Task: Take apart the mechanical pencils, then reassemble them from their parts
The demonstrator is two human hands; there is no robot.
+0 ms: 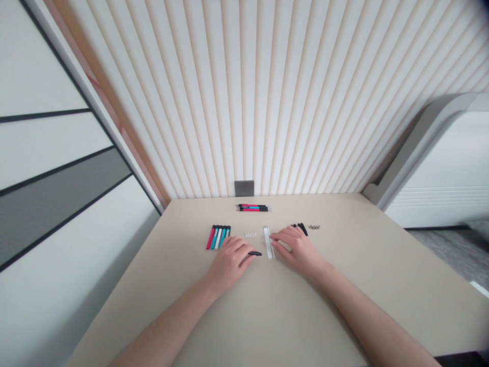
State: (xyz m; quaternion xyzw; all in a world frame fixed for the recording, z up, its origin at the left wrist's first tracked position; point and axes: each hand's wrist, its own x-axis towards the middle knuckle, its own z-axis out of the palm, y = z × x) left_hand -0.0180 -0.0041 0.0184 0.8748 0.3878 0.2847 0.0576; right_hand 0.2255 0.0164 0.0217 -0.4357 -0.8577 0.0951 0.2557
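Observation:
My left hand [232, 259] is closed around a black pen part [255, 253], whose dark tip sticks out to the right past the fingers. The rest of that part is hidden in the hand. My right hand [296, 247] pinches one thin white pen refill [272, 251] at the right side of a bundle of white refills [267, 242] on the table. Left of the refills lies a short row of small white pieces [250, 235]. Beyond my left hand, several coloured pen barrels [215, 237] with black ends lie side by side, partly covered by the fingers.
Several pens [252, 208] in pink, blue and black lie near the back of the beige table [244, 316]. Black pen parts [303, 229] show behind my right hand, with small metal springs [314, 227] beside them. A dark socket [244, 188] is on the ribbed wall.

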